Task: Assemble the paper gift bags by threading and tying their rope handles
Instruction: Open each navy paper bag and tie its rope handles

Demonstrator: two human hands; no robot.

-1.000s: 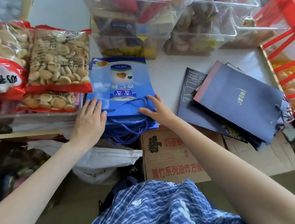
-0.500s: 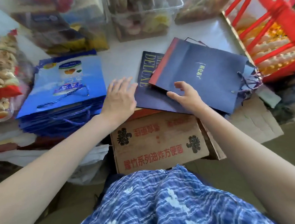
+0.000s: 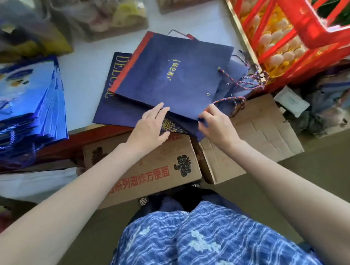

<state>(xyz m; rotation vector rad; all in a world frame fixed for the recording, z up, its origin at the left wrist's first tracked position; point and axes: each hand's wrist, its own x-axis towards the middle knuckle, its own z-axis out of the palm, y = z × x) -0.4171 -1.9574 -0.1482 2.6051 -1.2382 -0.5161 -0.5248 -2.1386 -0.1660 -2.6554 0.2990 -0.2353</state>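
Shift: both hands have left the blue bag stack [image 3: 26, 102] at the left and now work at the navy pile.
Left hand [image 3: 150, 129]: grip released, straight fingers resting on the near edge of the top navy gift bag [image 3: 173, 76].
Right hand [image 3: 216, 126]: fingers curled at that bag's corner beside a multicoloured rope handle [image 3: 231, 100]; whether it pinches the rope, I cannot tell.
Meaning: the blue stack looks finished; a navy bag probably comes next.
Surface: pale, carrying both piles and blurred snack tubs.
Room: printed cardboard box [image 3: 147, 169], red crate [image 3: 297, 24].

White tabletop [image 3: 83, 80], red rack [image 3: 298, 26], cardboard boxes [image 3: 151, 169], olive floor [image 3: 322, 166], daylight
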